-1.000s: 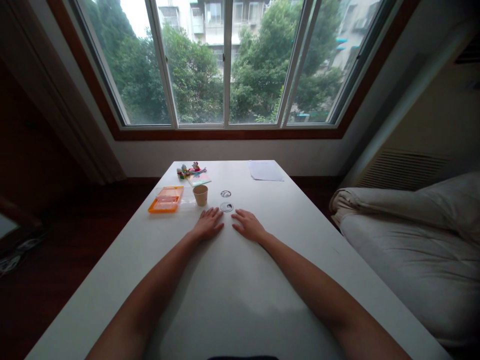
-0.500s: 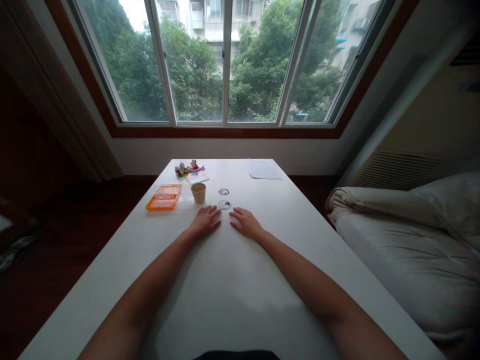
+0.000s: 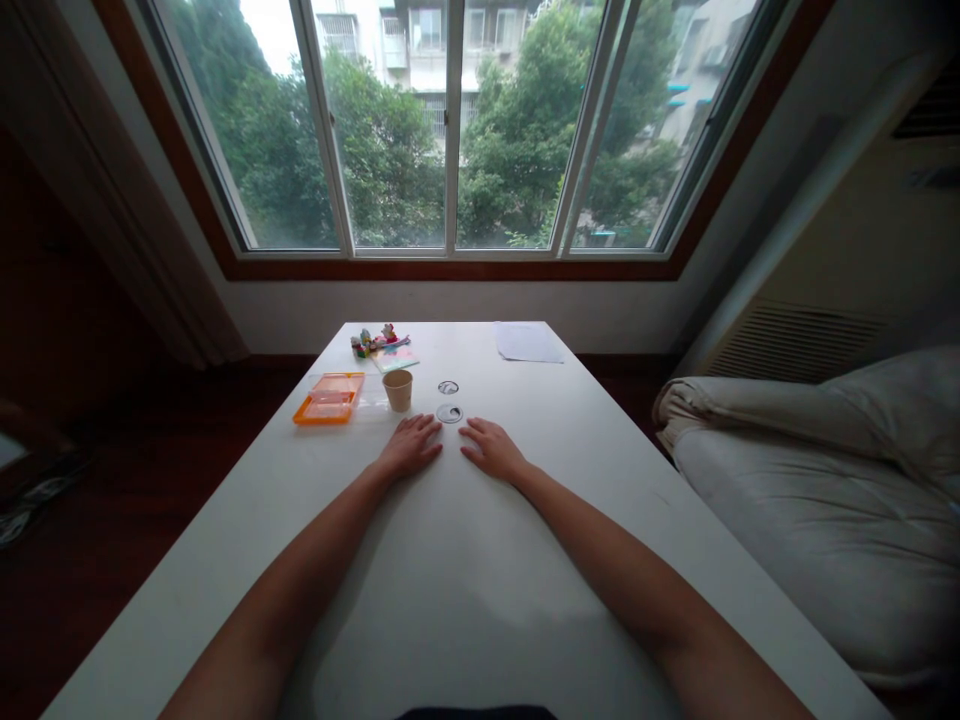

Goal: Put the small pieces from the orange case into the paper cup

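both hands flat on the white table [image 3: 480, 600], fingers loosely spread, holding nothing. The small round disc [image 3: 449, 413] sits just past the fingertips, between them; left hand [image 3: 409, 447] looks a touch closer than right hand [image 3: 491, 451]; paper cup [image 3: 398, 390] just left of the disc

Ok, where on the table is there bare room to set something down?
Bare: the near half of the table between the forearms, and the right side below the paper sheet. Crowded: far left, with orange tray, paper cup and toys; two discs lie ahead of the left hand and right hand.
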Demonstrator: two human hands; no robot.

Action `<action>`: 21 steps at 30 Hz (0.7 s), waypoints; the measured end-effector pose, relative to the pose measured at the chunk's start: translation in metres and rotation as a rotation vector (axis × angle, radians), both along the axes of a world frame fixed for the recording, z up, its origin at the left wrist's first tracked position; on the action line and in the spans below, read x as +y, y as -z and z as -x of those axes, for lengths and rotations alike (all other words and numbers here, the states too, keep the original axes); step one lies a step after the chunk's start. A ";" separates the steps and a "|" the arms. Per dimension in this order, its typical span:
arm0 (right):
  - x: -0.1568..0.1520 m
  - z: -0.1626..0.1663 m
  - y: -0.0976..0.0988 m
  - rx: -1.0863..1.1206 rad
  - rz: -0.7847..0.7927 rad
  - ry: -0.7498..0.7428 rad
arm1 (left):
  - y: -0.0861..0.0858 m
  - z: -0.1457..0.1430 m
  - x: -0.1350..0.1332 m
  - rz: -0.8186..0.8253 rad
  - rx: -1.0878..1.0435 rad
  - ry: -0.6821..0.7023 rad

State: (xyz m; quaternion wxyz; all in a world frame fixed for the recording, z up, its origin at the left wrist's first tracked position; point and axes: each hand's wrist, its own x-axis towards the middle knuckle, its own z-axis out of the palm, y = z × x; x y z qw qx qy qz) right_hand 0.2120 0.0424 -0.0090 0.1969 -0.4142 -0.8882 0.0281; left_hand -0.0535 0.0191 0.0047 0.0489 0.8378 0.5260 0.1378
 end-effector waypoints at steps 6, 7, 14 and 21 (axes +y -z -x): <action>-0.001 0.001 -0.002 -0.001 -0.002 -0.003 | 0.001 0.000 0.001 0.000 -0.002 0.004; -0.002 0.001 -0.002 -0.004 -0.002 -0.003 | 0.002 0.001 0.002 -0.002 -0.003 0.006; -0.001 0.000 -0.002 -0.008 -0.008 -0.010 | 0.005 0.002 0.003 -0.016 -0.014 0.015; -0.001 0.000 -0.002 -0.014 0.006 -0.009 | 0.008 0.003 0.004 -0.020 -0.018 0.019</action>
